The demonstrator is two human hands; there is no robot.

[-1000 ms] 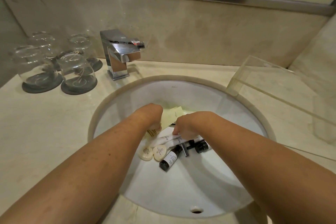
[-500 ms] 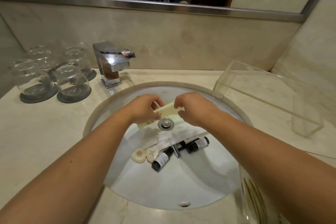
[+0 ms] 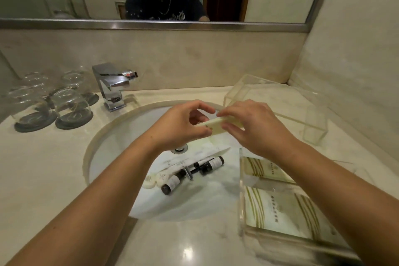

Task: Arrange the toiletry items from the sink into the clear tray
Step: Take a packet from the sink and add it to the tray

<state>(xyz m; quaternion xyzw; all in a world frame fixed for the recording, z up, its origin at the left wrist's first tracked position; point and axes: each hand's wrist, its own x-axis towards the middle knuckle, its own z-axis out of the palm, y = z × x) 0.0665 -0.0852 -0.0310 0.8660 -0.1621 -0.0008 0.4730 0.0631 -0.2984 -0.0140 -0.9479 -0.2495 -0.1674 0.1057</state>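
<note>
1. Toiletry packet (image 3: 216, 125), pale yellow and flat, is up above the sink (image 3: 103, 136), pinched between both of my hands in the head view.
2. My left hand (image 3: 181, 124) curls its fingers around the packet's left end; my right hand (image 3: 252, 125) pinches the right end, its other fingers loosely spread.
3. Down in the sink lie three dark bottles (image 3: 172, 182), two round soaps (image 3: 154, 179), a razor (image 3: 189, 171) and white sachets (image 3: 207, 151) near the drain (image 3: 180, 149).
4. One clear tray (image 3: 241, 207) on the desk (image 3: 43, 168) at my right holds striped packets (image 3: 278, 205).
5. Another clear tray (image 3: 311, 127) sits further back, beside the sink rim.
6. Upturned glasses (image 3: 69, 103) stand left of the faucet (image 3: 112, 86).
</note>
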